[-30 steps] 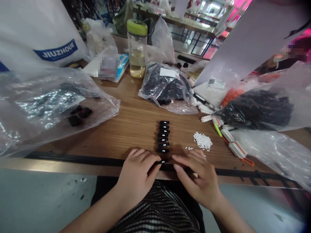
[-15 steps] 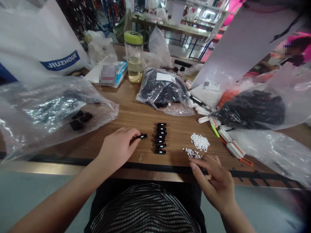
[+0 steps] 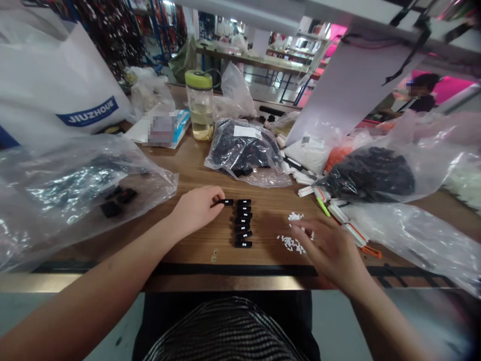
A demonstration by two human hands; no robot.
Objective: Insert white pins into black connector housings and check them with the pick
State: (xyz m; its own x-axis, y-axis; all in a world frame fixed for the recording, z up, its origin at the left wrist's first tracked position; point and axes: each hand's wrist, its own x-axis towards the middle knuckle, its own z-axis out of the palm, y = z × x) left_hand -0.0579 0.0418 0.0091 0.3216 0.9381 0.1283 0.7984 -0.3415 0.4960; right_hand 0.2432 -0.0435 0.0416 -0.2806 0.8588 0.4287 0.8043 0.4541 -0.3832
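My left hand (image 3: 199,208) pinches a small black plastic block (image 3: 227,202) with two white dots on its face. Just right of it, several similar black blocks (image 3: 244,220) lie in a column on the wooden table, most also showing white dots. My right hand (image 3: 326,245) is over the small white plastic pieces (image 3: 291,244), covering part of their main heap. Its fingers are blurred, so whether they grip a piece cannot be made out.
Behind the blocks lies a clear bag of black parts (image 3: 244,150), near a green-lidded bottle (image 3: 200,105). Another plastic bag (image 3: 75,185) spreads at left. White strips, an orange clip (image 3: 372,251) and more bags crowd the right. A person (image 3: 423,93) is in the background.
My left hand has carried its block closer to the top of the column. My right hand has moved forward from the table's front edge onto the white pieces. The head view has tilted up.
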